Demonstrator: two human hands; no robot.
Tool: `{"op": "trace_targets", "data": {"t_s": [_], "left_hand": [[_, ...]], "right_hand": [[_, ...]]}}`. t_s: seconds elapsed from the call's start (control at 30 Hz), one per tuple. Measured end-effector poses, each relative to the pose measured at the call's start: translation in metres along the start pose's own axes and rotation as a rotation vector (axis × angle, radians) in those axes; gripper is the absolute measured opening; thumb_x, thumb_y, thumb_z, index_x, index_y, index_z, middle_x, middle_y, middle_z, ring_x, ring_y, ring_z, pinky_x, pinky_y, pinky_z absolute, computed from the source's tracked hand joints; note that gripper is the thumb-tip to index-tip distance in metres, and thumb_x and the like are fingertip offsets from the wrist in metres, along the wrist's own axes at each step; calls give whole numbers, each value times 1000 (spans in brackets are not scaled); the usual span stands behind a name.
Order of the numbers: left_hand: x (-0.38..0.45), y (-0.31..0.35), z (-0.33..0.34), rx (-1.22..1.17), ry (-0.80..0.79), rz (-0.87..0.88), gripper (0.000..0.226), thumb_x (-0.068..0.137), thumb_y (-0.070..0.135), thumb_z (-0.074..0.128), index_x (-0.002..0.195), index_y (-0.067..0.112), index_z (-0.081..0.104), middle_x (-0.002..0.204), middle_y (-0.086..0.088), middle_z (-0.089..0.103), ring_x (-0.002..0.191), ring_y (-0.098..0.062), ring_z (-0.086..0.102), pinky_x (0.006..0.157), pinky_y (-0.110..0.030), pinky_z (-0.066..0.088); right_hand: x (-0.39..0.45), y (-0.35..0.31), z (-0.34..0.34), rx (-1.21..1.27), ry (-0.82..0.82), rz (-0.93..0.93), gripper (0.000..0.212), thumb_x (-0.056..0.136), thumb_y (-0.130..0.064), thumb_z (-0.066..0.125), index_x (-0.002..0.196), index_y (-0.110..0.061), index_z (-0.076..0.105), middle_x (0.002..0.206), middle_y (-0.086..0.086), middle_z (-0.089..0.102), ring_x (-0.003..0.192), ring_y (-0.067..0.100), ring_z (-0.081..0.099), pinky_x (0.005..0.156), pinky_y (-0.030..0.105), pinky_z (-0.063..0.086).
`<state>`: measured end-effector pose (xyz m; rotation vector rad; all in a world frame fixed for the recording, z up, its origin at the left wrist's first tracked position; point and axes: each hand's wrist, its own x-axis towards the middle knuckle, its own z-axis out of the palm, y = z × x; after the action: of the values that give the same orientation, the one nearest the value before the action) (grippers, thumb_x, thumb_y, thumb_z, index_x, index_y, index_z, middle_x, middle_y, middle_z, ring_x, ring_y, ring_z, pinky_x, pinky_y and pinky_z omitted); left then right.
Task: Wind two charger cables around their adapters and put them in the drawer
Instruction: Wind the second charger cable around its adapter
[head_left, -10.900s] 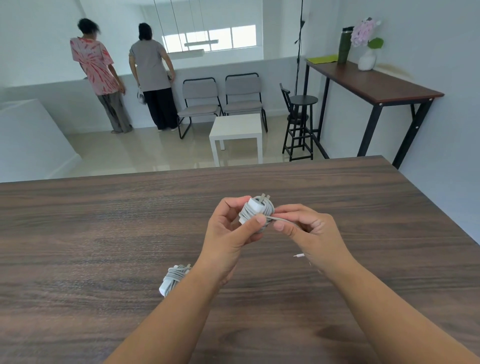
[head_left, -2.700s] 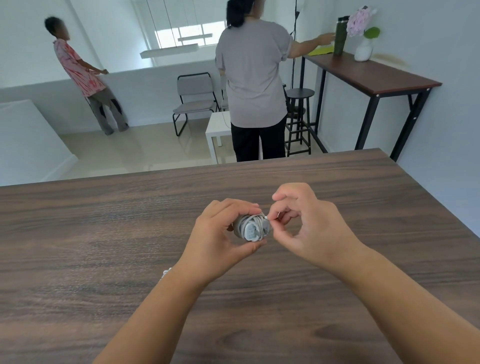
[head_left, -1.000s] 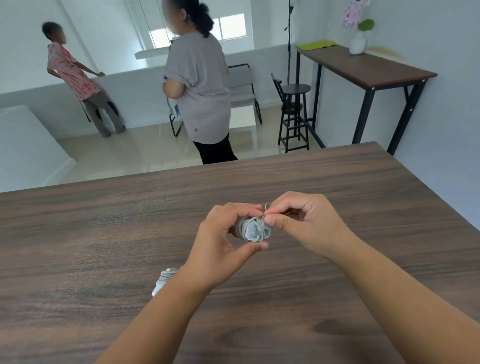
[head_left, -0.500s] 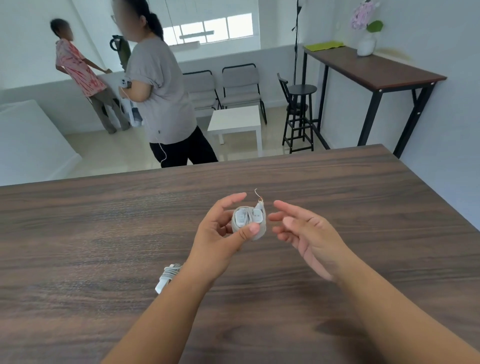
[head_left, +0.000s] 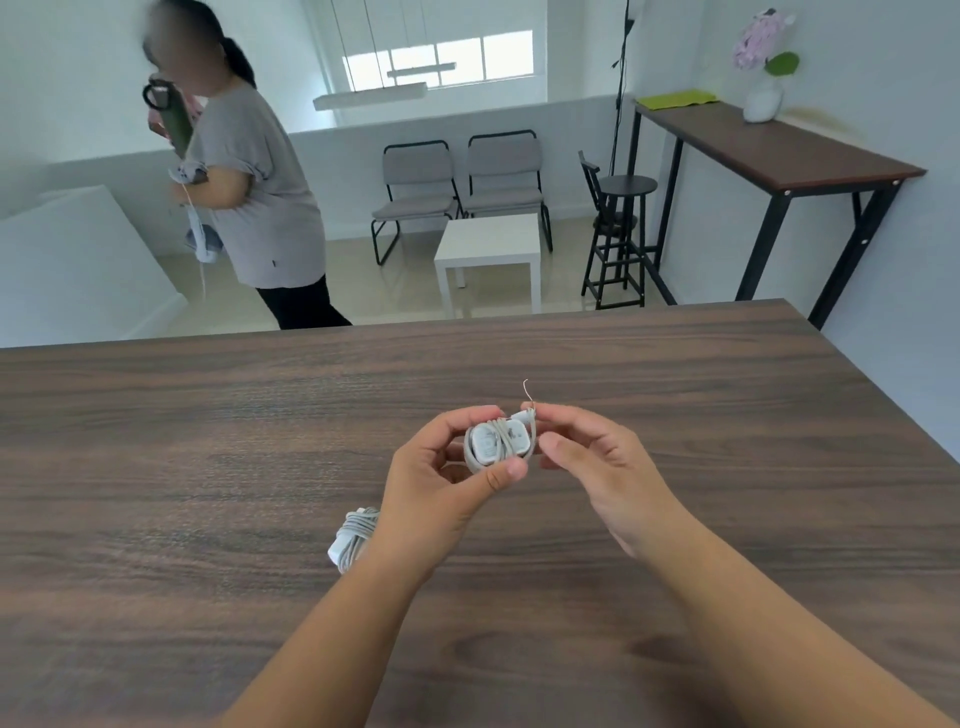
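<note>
My left hand (head_left: 441, 478) holds a white adapter with its grey cable wound around it (head_left: 498, 441), thumb below and fingers above, raised over the dark wooden table (head_left: 208, 467). A thin wire end sticks up from the bundle. My right hand (head_left: 597, 462) is just right of the bundle with its fingers loosely curled; its index fingertip touches the cable's plug end and the thumb stays apart. A second wound charger (head_left: 353, 538) lies on the table, partly hidden behind my left wrist. No drawer is in view.
Beyond the table's far edge a person in a grey shirt (head_left: 254, 197) stands at the left holding a dark bottle. Further back are a small white table (head_left: 488, 249), two chairs (head_left: 462, 187), a black stool (head_left: 618, 234) and a high table (head_left: 769, 150) with a vase.
My right hand, which had let go and drawn away half a second ago, has come back against the bundle's plug end. The person in grey has walked left and lifted the bottle.
</note>
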<state>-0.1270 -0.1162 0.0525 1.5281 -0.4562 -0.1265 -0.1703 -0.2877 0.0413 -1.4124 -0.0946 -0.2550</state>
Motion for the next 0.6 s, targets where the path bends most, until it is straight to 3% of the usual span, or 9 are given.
{"op": "trace_targets", "data": {"t_s": [0.1,0.27,0.4,0.5,0.6], "left_hand": [[-6,-1,-1,141,-5,106,53,62,27,92,110,23,70,104,2,75,95,-16,70,88,-38,56],[-8,0,-4,263,-28,256,64,63,27,90,120,24,64,114,7,71,102,-16,69,91,-33,55],[-5,0,-3,313,1,382,60,64,28,90,118,25,65,121,5,64,110,-21,64,88,-37,56],[-3,-3,-2,202,39,307,67,60,24,91,120,34,62,126,-1,58,103,-17,62,90,-32,54],[-3,-5,4,-84,29,132,67,59,6,89,118,24,64,115,-10,68,105,-24,66,94,-36,54]], "right_hand": [[1,-6,1,-61,45,-56,20,77,-20,70,97,-16,75,98,5,74,92,15,66,83,29,51],[1,-20,-6,-337,23,-133,10,81,-13,73,91,-11,75,90,3,73,85,17,69,79,37,56],[-3,-32,-7,-576,30,-299,10,84,-12,71,92,-15,75,87,-5,74,82,9,70,73,25,57],[-3,-33,-4,-556,64,-324,11,83,-13,70,92,-16,75,88,-7,74,82,8,70,72,23,57],[-2,-27,1,-391,136,-264,10,84,-9,70,91,-12,76,88,-4,76,81,13,72,74,30,59]]}}
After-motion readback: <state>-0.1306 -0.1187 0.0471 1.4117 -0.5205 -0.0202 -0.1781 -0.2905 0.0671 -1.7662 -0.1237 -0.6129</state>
